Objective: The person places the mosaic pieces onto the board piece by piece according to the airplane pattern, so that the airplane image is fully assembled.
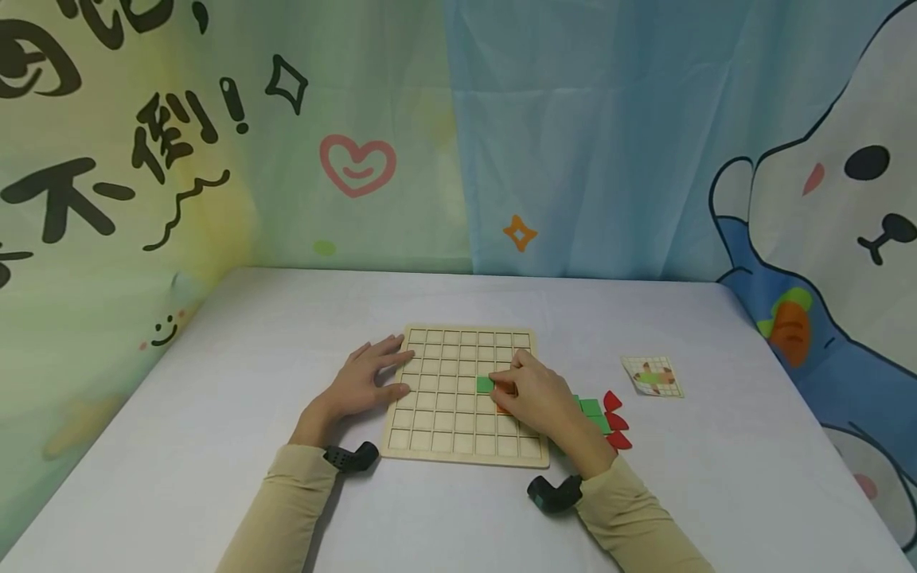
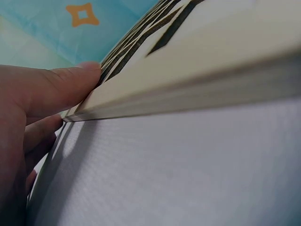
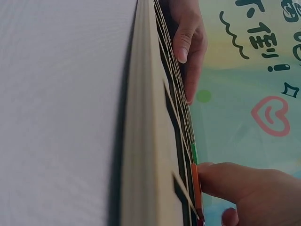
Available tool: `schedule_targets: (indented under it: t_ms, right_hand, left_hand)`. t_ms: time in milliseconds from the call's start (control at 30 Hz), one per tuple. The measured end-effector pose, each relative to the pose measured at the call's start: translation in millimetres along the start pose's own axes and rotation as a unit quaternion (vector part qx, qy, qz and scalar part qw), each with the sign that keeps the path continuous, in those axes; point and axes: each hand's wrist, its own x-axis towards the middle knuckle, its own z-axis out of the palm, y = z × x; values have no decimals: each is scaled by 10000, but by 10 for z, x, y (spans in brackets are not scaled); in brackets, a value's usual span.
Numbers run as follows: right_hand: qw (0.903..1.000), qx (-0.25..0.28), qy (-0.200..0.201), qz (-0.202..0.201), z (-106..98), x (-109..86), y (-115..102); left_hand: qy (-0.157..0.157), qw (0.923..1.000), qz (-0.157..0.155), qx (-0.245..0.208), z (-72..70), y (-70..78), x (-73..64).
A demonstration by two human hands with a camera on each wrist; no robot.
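A wooden grid board (image 1: 433, 420) lies on the white table. My left hand (image 1: 364, 382) rests against its left edge with fingers extended; in the left wrist view, the thumb (image 2: 70, 84) lies on the rim. Over the board's right half, my right hand (image 1: 533, 395) has its fingers curled and pinches an orange tile, its fingertips partly hidden. The right wrist view shows the right thumb (image 3: 230, 181) against orange (image 3: 196, 188) at board level. A green square tile (image 1: 485, 384) sits in the grid just left of those fingers. More orange (image 1: 503, 411) peeks out below the hand.
Several green tiles (image 1: 591, 407) and red petal-shaped pieces (image 1: 616, 421) lie right of the board, partly behind the right forearm. Farther right is a small pattern card (image 1: 653, 376) showing a coloured figure on a grid. A printed curtain (image 1: 573, 143) hangs behind the table.
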Motion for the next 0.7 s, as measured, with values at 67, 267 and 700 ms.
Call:
schedule_targets:
  t_ms: [67,267,700]
  right_hand:
    - [10000,-39,1,6,2,1,0]
    - [9999,-155,36,12,13,1,3]
    - [9996,-98,-63,262,-181,20,158]
  left_hand:
    - [-1,10000,-18,4,0,3,0]
    - [13,10000,-27,-34,1,13,-4]
    - [-14,10000,-16,-6,-4,22,0]
